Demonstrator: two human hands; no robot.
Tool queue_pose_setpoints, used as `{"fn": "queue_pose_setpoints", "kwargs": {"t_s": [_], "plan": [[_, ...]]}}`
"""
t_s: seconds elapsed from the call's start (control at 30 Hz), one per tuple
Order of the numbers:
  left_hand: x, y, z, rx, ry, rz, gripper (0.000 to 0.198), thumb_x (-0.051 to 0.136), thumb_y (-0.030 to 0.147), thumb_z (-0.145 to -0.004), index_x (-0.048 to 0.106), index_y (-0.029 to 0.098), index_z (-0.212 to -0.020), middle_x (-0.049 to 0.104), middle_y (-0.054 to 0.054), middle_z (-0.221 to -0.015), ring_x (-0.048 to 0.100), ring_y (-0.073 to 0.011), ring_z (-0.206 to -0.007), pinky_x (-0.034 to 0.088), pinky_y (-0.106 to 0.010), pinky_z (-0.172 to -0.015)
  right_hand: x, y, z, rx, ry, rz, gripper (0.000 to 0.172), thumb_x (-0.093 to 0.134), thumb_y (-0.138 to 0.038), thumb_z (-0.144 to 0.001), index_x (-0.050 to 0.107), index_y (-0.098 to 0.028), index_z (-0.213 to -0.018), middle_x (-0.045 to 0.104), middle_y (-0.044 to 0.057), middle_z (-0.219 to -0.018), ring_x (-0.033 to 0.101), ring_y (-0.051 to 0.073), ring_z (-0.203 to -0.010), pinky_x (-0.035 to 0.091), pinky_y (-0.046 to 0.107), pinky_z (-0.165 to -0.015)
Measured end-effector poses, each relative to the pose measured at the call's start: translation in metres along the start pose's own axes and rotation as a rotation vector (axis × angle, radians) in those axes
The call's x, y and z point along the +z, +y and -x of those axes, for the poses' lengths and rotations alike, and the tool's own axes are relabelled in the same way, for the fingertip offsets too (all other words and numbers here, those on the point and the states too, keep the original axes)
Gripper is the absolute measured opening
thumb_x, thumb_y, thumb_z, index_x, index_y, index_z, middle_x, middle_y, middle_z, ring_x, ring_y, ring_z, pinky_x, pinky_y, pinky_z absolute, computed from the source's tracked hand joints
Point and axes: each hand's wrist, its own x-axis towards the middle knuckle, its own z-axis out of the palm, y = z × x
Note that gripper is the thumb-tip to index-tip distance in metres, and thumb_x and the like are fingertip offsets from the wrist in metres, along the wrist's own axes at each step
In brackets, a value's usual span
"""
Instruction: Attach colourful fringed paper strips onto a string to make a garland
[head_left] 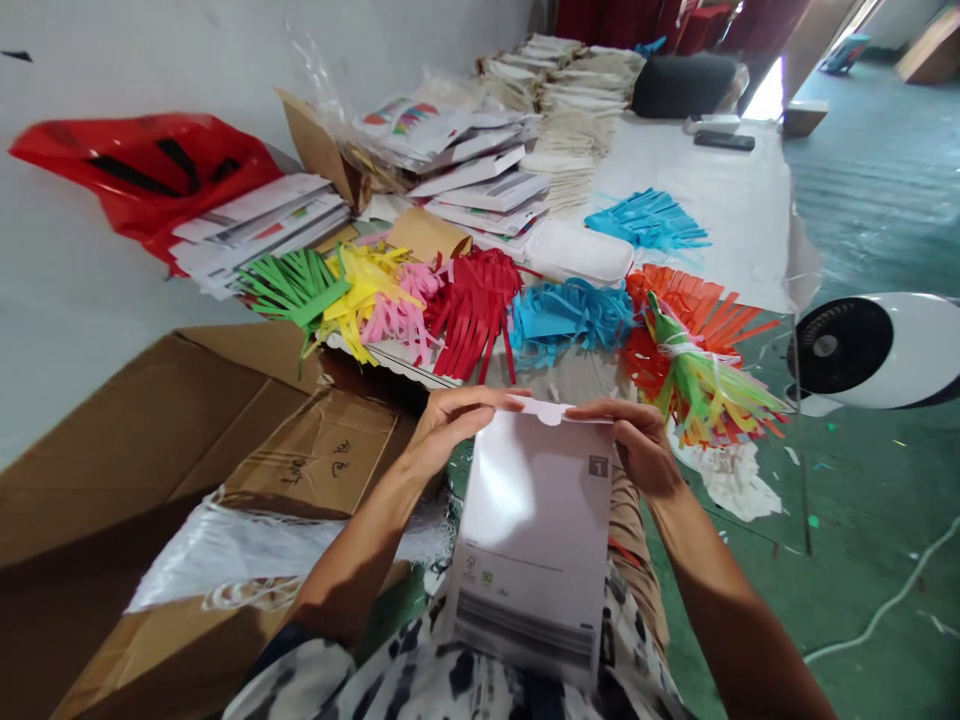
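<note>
A flat white printed box [536, 510] rests upright against my lap, its top end tilted toward the table. My left hand [457, 422] pinches the top left corner between thumb and fingers. At the top right corner, my right hand [637, 438] grips the same edge, thumb below and fingers along the top. Between the two hands shows a notched flap at the box's upper edge. Just beyond it lie a blue paper tassel bunch [571, 318] and a red paper tassel bunch [480, 310]. What the box contains is hidden.
More fringe lies along the table edge: green [296, 285], yellow [367, 285], pink [405, 310], and orange [697, 300] under a tied multicolour bundle [697, 375]. Behind are stacked printed envelopes [487, 190]. An open cardboard carton [150, 420] stands left; a white fan [885, 350] stands right.
</note>
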Motion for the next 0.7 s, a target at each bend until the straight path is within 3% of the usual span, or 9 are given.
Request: {"fn": "queue_pose_setpoints", "kwargs": {"t_s": [0.1, 0.23, 0.4, 0.57, 0.63, 0.7], "plan": [[0.008, 0.003, 0.0, 0.022, 0.121, -0.056, 0.023, 0.082, 0.04, -0.085, 0.087, 0.023, -0.1, 0.083, -0.011, -0.113, 0.077, -0.0271, -0.107, 0.057, -0.037, -0.095, 0.001, -0.015, 0.003, 0.001, -0.049, 0.009, 0.03, 0.068, -0.045, -0.09, 0.085, -0.03, -0.109, 0.081, 0.004, -0.103, 0.069, 0.023, -0.084, 0.051, 0.032, -0.066], [0.018, 0.004, -0.001, 0.042, 0.273, -0.146, 0.022, 0.087, 0.041, -0.081, 0.087, 0.025, -0.095, 0.085, -0.007, -0.097, 0.077, -0.0218, -0.086, 0.058, -0.031, -0.076, 0.013, -0.031, 0.002, -0.014, 0.05, 0.063, 0.027, 0.076, -0.049, -0.091, 0.085, -0.028, -0.105, 0.078, 0.002, -0.091, 0.064, 0.017, -0.074, 0.046, 0.027, -0.06], [0.021, 0.004, 0.001, 0.04, 0.306, -0.131, 0.026, 0.088, 0.042, -0.08, 0.087, 0.025, -0.099, 0.084, -0.005, -0.092, 0.073, -0.0176, -0.074, 0.053, -0.027, -0.063, 0.025, -0.036, 0.002, -0.054, 0.114, 0.096, 0.026, 0.079, -0.048, -0.091, 0.083, -0.027, -0.104, 0.078, 0.002, -0.093, 0.062, 0.014, -0.071, 0.046, 0.024, -0.057], [0.02, -0.002, 0.002, -0.096, 0.242, 0.057, 0.066, 0.087, 0.041, -0.082, 0.065, 0.032, -0.144, 0.082, -0.001, -0.087, 0.071, -0.0178, -0.064, 0.054, -0.028, -0.06, 0.023, -0.031, -0.001, 0.0, 0.054, 0.142, 0.035, 0.077, -0.048, -0.092, 0.081, -0.03, -0.122, 0.079, 0.001, -0.096, 0.053, 0.01, -0.058, 0.042, 0.023, -0.048], [0.019, -0.005, 0.0, -0.105, 0.239, 0.097, 0.064, 0.087, 0.041, -0.082, 0.067, 0.029, -0.141, 0.081, -0.002, -0.09, 0.072, -0.0183, -0.067, 0.056, -0.029, -0.063, 0.022, -0.029, -0.005, 0.001, 0.032, 0.159, 0.036, 0.076, -0.048, -0.092, 0.081, -0.029, -0.123, 0.079, 0.002, -0.096, 0.052, 0.009, -0.056, 0.043, 0.023, -0.048], [0.019, -0.007, -0.001, -0.099, 0.245, 0.13, 0.055, 0.089, 0.039, -0.079, 0.073, 0.026, -0.13, 0.08, -0.002, -0.09, 0.071, -0.0169, -0.069, 0.055, -0.027, -0.065, 0.023, -0.026, -0.01, -0.044, 0.03, 0.178, 0.035, 0.076, -0.047, -0.092, 0.082, -0.028, -0.121, 0.081, 0.003, -0.1, 0.06, 0.012, -0.064, 0.048, 0.024, -0.054]]}}
